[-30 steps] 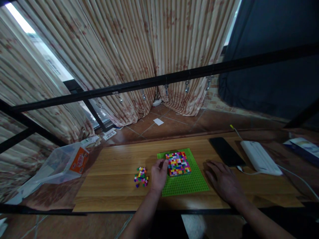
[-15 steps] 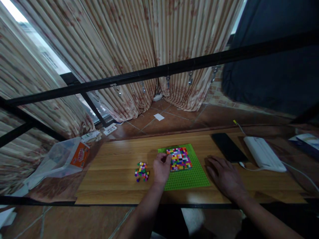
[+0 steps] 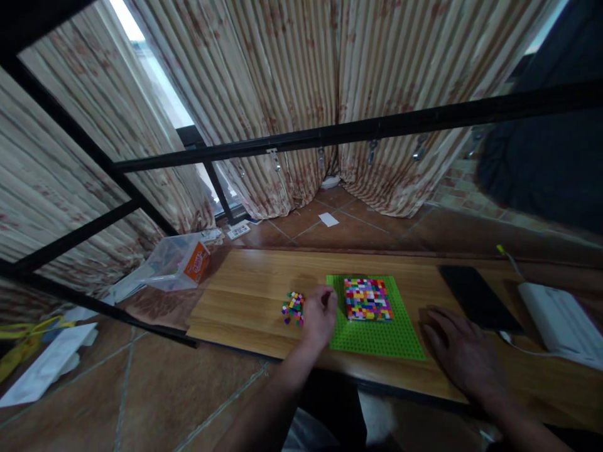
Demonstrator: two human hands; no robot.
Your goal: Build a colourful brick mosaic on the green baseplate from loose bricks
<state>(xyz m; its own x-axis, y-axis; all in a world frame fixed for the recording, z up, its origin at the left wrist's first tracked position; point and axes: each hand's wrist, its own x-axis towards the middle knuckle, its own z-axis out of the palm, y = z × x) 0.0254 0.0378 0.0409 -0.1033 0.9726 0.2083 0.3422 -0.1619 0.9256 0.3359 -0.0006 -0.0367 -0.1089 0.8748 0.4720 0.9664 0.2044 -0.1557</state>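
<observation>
My left hand (image 3: 320, 317) is over the left edge of the green studded baseplate (image 3: 377, 343), between a pile of small bricks and the brick block. Its thumb and fingers are curled together, and anything between the tips is too small to make out. The multicoloured brick block (image 3: 368, 299) sits on the upper part of the baseplate. Just left of my left hand lies the pile of loose coloured bricks (image 3: 294, 306), partly covered by the hand. My right hand (image 3: 464, 351) rests on the wooden table right of the baseplate, fingers stretched out, holding nothing.
A black phone (image 3: 478, 296) and a white power bank (image 3: 563, 320) with a cable lie at the table's right. Beyond the left end of the wooden table (image 3: 245, 295) stands a clear plastic box (image 3: 167, 263) with an orange label. A black metal rail (image 3: 301, 139) crosses behind.
My left hand has moved left off the brick block towards the loose pile. My right hand stays on the table. The whole view has swung to the left.
</observation>
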